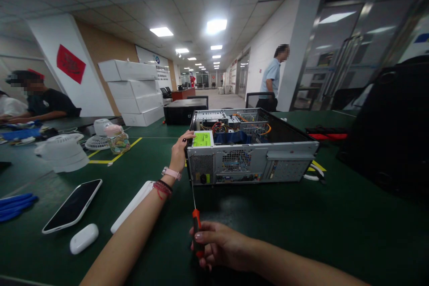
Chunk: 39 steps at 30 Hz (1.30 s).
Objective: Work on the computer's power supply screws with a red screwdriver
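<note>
An open desktop computer case (254,161) lies on its side on the green table (335,232), its rear panel facing me and cables showing inside. My left hand (179,152) grips the case's top left corner beside the green-labelled power supply (202,139). My right hand (214,243) is closed round the red and black handle of a screwdriver (196,225). Its thin shaft reaches up to the lower left edge of the rear panel.
A phone (72,205), a white earbud case (83,237) and a white flat object (132,205) lie at the left. White fans (62,152) and stacked white boxes (134,91) stand further back. One person sits far left, another stands behind the case. A black object (392,125) fills the right.
</note>
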Each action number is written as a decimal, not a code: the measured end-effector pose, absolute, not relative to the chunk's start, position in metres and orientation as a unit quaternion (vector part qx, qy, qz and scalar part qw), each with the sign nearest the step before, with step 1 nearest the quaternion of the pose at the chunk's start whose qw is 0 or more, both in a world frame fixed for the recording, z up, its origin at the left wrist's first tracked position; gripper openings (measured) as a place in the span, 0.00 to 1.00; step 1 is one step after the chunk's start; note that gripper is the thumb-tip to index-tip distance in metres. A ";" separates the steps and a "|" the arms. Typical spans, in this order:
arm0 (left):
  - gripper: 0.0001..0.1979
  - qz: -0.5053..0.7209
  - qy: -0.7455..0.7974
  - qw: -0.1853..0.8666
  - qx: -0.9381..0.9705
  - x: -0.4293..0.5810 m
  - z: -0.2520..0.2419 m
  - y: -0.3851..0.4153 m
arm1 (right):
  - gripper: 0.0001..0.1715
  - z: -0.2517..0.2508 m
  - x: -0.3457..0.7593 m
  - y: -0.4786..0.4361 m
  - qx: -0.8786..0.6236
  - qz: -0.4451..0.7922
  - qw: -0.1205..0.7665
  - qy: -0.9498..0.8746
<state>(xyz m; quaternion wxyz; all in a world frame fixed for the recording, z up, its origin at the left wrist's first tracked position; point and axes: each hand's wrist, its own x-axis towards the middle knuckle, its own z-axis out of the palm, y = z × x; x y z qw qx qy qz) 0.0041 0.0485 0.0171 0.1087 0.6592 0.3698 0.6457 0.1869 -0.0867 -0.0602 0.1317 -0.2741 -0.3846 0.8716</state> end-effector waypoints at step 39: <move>0.20 0.643 0.384 0.113 0.653 0.007 0.021 0.044 | 0.31 -0.064 0.185 -0.088 -0.283 0.855 0.150 -0.407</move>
